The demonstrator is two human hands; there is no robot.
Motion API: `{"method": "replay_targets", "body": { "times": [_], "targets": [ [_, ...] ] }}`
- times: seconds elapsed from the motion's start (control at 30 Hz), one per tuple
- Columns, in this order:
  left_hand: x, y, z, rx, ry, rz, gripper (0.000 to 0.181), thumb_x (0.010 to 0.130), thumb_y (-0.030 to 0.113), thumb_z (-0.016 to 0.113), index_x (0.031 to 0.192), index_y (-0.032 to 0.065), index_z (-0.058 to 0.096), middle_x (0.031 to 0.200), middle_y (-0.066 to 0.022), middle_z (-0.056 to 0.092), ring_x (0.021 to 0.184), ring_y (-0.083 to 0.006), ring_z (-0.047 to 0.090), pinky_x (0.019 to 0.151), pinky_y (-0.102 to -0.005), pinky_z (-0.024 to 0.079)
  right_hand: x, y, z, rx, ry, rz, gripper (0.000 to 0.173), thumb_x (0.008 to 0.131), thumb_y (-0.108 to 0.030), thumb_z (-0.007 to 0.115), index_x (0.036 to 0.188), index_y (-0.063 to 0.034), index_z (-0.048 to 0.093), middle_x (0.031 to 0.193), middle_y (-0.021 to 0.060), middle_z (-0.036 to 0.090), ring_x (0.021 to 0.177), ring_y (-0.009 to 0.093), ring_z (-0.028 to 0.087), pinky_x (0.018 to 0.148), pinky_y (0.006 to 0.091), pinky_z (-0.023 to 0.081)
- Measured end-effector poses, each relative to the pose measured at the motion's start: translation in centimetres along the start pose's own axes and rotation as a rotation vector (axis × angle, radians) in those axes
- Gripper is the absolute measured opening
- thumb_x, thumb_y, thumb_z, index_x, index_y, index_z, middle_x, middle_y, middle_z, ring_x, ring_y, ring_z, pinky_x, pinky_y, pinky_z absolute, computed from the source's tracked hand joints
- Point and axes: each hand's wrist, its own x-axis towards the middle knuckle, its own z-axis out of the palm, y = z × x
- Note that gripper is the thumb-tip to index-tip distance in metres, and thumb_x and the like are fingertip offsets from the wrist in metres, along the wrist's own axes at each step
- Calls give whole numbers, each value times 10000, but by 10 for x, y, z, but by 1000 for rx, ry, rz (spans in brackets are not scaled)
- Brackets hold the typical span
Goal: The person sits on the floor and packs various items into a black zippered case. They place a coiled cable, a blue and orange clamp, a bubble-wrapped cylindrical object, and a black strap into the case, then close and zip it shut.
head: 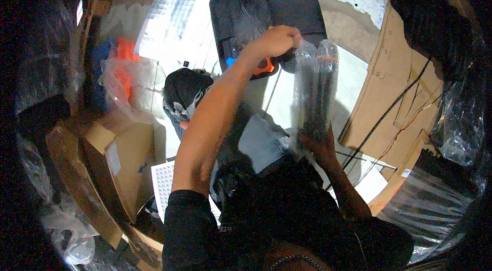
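Observation:
A clear plastic bag [303,90] with dark, long contents stands before me on the right, an orange-red band showing near its top. My left hand [282,41] pinches the bag's upper left edge. Lower down, my right hand [319,146] grips the bag near its bottom; shadow and plastic hide part of the fingers. Beyond my left forearm an open black zip case [294,5] lies on the floor. An orange item [265,67] and a blue item [230,61] show at its near side, partly covered by my arm. Clear plastic lies over its left half.
Printed sheets [177,17] lie left of the case. Cardboard boxes [130,167] stand at the left, near a plastic bag with orange contents [125,67]. On the right are flattened cardboard [388,90], a black cable [384,113] and plastic-wrapped dark goods [426,194].

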Motion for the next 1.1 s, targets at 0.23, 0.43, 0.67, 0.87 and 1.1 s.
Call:
{"method": "replay_targets", "body": {
  "times": [0.23,0.43,0.67,0.87,1.1],
  "targets": [
    [5,3,-2,-273,-31,41,260,888,212,558,816,-16,660,832,-75,665,827,-173,592,822,-324,456,20,-4,-6,-197,-110,-47,813,733,-129,798,1382,-66,313,1244,125,535,1107,249,559,927,398,488],
    [6,21,8,-597,106,-215,181,801,152,592,699,19,661,766,-76,648,758,-174,552,728,-301,429,26,-10,-23,-187,-206,15,988,720,-343,803,1407,73,227,1357,240,458,1238,331,473,1072,392,354],
    [0,31,9,-511,242,-179,184,815,117,608,940,22,703,948,-105,695,897,-185,626,826,-298,468,36,-12,-35,-319,-220,8,865,711,-171,810,1394,-3,306,1235,154,553,1075,275,572,924,385,481],
    [-35,22,36,-306,49,36,238,844,189,650,1014,24,672,900,-106,699,825,-194,641,801,-330,480,50,-46,-47,-29,-260,208,713,686,-116,796,1299,-18,447,1100,82,613,919,214,610,808,355,515],
    [-45,6,16,-105,280,-86,205,838,183,557,882,34,691,839,-176,692,827,-270,673,751,-351,500,59,-25,-18,256,-227,220,688,673,-145,780,1270,-19,462,1009,73,618,836,203,595,751,354,506]
  ]
}}
